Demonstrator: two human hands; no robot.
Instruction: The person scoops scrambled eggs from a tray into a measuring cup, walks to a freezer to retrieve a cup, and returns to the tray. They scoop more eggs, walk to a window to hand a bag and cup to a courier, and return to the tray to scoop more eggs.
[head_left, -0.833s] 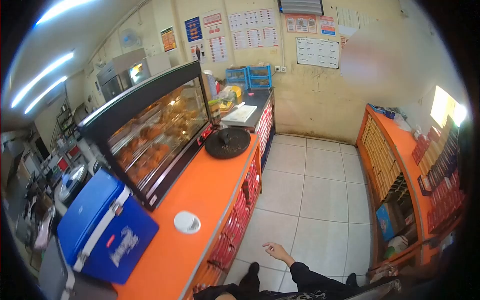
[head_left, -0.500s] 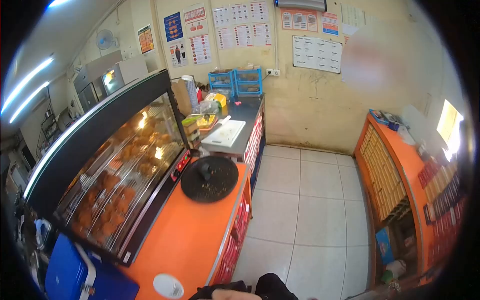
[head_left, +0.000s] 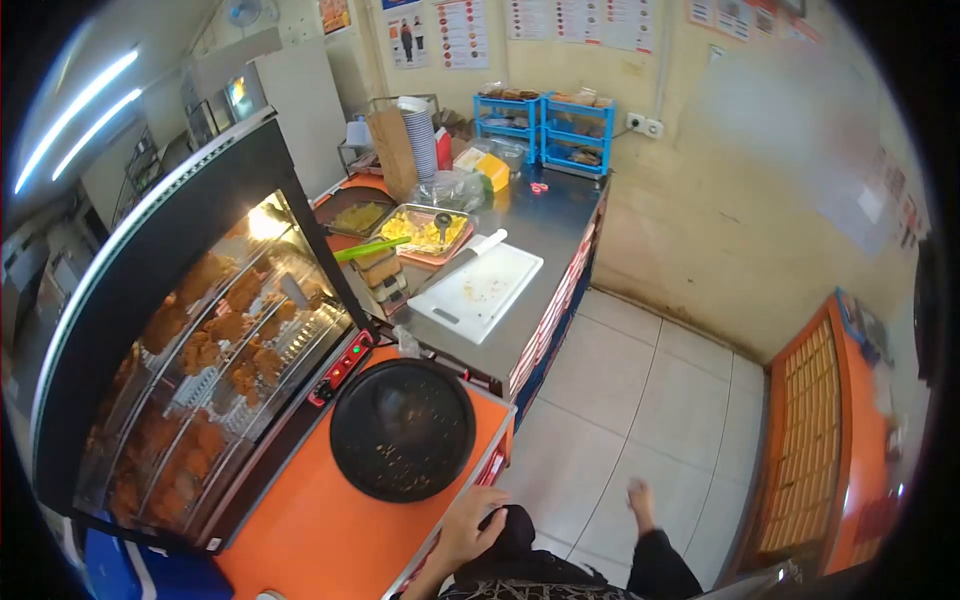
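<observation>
At the lower middle, my left hand (head_left: 468, 528) hangs beside the edge of the orange counter (head_left: 330, 530), its fingers loosely curved and apart, holding nothing. My right hand (head_left: 641, 500) is over the tiled floor; it is small and blurred, and whether it holds anything is unclear. A round black tray (head_left: 403, 432) with crumbs on it lies on the counter just above my left hand. Beyond it a white cutting board (head_left: 490, 285) rests on the metal table, with a knife (head_left: 457, 268) along its left edge.
A glass warming cabinet (head_left: 215, 370) with fried food stands at left, above a blue cooler (head_left: 150, 570). Blue racks (head_left: 577, 135), stacked cups (head_left: 420, 145) and a tray of yellow food (head_left: 425, 232) are on the far table (head_left: 550, 215). An orange shelf unit (head_left: 810, 430) stands at right.
The view has moved closer to the black tray and metal table. Both hands are now apart and visible; before, only part of a hand or forearm showed at the bottom edge.
</observation>
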